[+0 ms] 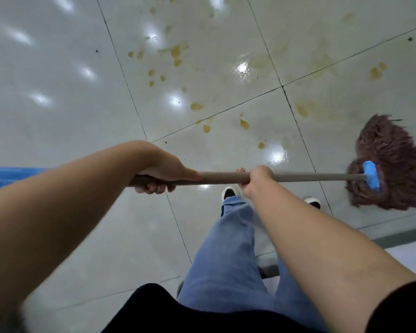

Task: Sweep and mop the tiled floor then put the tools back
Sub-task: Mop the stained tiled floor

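Note:
Both my hands hold a mop by its grey-brown handle, which runs level across the view. My left hand grips the near end of the handle. My right hand grips it further along, toward the head. The reddish-brown string mop head, fixed by a blue clamp, lies spread on the glossy pale tiled floor at the right. Yellow-brown stains are scattered over the tiles ahead of me, several near the tile joints.
A blue edge shows at the far left behind my left arm. My legs in blue jeans and white shoes stand below the handle. A grey strip and a white sheet with print lie at the lower right.

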`<state>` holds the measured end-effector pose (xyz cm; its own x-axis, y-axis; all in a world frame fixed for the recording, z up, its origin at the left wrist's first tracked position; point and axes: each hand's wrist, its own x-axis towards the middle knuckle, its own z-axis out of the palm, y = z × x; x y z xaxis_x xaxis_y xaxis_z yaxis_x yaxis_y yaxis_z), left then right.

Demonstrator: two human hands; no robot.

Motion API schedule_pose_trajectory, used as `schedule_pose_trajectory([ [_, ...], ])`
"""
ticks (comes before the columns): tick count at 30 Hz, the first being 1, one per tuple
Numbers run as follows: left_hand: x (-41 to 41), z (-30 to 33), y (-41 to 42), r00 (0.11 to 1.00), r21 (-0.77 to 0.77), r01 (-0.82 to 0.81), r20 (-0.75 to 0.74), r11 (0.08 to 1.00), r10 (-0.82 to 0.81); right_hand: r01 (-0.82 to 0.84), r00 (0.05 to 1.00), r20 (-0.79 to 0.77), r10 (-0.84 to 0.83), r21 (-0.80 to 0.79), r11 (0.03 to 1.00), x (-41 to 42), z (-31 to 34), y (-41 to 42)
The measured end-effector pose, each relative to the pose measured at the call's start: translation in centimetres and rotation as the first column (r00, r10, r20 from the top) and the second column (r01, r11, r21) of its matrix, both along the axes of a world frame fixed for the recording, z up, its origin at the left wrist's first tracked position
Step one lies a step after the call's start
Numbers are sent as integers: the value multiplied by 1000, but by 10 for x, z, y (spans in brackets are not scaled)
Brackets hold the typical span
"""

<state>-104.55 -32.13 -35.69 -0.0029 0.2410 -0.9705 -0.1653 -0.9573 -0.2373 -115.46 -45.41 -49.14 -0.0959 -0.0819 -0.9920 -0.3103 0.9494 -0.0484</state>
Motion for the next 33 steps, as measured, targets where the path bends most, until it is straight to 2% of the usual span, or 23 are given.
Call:
schedule_pose_trajectory([
  [3,-43,-21,-31,999,-127,14,43,992,-8,-56,998,-19,56,-45,997,-31,-18,-40],
  [7,-130,-51,-99,989,-236,-147,-12,960,149,-119,988,-112,107,-101,988,-97,-46,-119],
  [12,-202,-64,-228,965,-230,-257,-110,939,237,-58,995,-88,42,-193,979,-162,-53,-255],
  [15,-221,-57,-302,946,-238,-311,-172,920,275,71,996,-37,-83,-263,962,-186,-41,-324],
  [18,-232,-51,-353,947,-236,-288,-214,928,240,174,984,7,-180,-301,938,-198,-32,-358],
  [21,-234,-52,-373,965,-239,-230,-178,943,190,201,975,-23,-219,-308,930,-195,-27,-366],
  [25,-228,-58,-361,977,-257,-189,-142,948,157,230,967,-35,-253,-307,923,-186,-27,-352],
  [31,-187,-62,-279,981,-221,-131,-172,966,94,130,975,-126,-181,-338,932,-152,-31,-272],
  [33,-157,-60,-237,987,-204,-107,-141,973,79,151,974,-112,-195,-317,936,-129,-31,-228],
])
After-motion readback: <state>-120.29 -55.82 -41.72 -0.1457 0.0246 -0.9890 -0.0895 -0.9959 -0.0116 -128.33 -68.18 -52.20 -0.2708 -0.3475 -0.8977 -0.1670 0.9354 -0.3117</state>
